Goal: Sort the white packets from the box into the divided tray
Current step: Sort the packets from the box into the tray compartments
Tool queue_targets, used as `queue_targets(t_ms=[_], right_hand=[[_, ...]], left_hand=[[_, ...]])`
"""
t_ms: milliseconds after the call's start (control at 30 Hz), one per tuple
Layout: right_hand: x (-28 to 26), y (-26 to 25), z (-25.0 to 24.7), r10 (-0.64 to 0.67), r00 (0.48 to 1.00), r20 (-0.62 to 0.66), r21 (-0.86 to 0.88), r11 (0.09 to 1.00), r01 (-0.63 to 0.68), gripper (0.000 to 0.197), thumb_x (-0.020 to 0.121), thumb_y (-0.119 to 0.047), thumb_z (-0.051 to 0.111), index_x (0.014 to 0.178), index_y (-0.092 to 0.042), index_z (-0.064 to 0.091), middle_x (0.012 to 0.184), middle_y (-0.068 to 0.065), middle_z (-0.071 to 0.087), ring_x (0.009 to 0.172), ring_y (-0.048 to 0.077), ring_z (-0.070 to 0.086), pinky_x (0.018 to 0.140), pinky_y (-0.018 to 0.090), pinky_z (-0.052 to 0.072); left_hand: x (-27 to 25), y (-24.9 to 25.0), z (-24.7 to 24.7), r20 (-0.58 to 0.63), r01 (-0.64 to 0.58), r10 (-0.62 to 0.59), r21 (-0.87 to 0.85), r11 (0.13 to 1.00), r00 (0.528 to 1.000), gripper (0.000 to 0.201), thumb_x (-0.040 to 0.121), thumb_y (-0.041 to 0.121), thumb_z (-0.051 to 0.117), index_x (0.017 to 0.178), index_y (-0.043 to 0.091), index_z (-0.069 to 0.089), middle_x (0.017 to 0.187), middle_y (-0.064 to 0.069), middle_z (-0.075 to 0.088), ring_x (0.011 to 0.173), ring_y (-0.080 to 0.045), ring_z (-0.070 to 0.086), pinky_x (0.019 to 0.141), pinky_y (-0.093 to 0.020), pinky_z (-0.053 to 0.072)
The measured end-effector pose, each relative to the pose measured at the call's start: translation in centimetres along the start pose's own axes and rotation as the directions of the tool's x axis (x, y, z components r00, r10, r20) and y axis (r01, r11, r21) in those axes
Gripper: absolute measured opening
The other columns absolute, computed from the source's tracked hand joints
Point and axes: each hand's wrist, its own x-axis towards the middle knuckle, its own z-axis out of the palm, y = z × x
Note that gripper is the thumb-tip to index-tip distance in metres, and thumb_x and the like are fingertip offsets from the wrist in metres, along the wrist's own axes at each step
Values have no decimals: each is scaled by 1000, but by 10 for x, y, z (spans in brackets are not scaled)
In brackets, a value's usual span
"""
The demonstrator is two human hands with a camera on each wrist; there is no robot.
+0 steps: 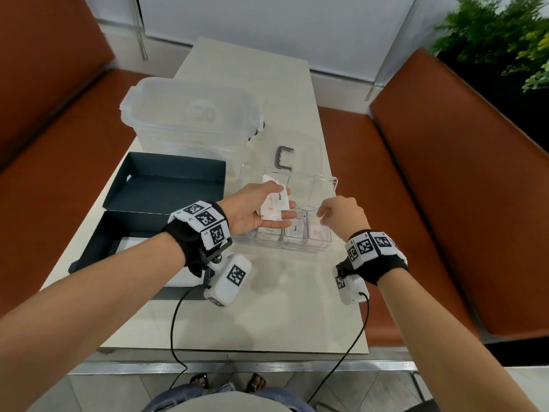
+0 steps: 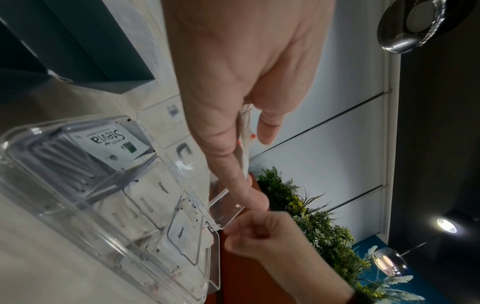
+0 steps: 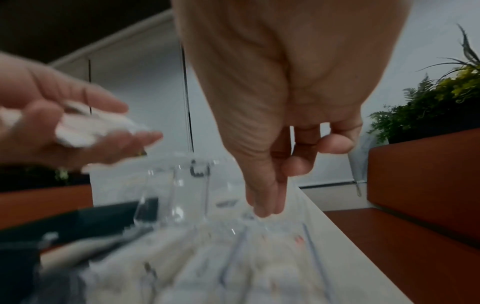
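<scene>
Smooth pale worktop (image 1: 267, 307) between orange-brown padded seats (image 1: 463, 179). Big clear plastic tub (image 1: 190, 114). Dark card box (image 1: 166, 185), open. Clear, hard divided tray (image 1: 319, 246) with flat white packets inside. Left hand (image 1: 255, 211) over tray, thumb pinning a small pile of white packets (image 1: 274, 203). Right hand (image 1: 341, 217) beside it, fingers bent down into tray, holding nothing.
</scene>
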Motion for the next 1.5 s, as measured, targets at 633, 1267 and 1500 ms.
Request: queue_targets(t_ms=[633,1267,1500], right_hand=[[-4,-32,-17,150,985,-89,635,770,-60,15,83,-8,68,97,-12,72,70,0,67,56,5,59,59,17,48],[2,-36,35,127,991,43,242,961,-134,18,81,-8,72,96,-10,63,106,13,62,81,26,62,72,32,52],[-4,-42,23,63,994,-89,273,961,-36,9,87,-16,64,94,-11,67,98,9,65,80,21,61,71,28,50]], left_hand=[[3,-2,-9,-89,-126,128,31,992,988,29,99,-3,44,126,-1,55,118,-24,64,90,-30,69,60,-34,61],[2,-4,-17,-113,-120,123,31,992,986,24,100,1,46,122,2,56,106,-19,68,88,-28,70,59,-32,61],[0,-1,-15,-44,-63,59,-101,993,997,28,101,9,40,124,1,55,116,-24,64,98,-34,67,71,-38,61]])
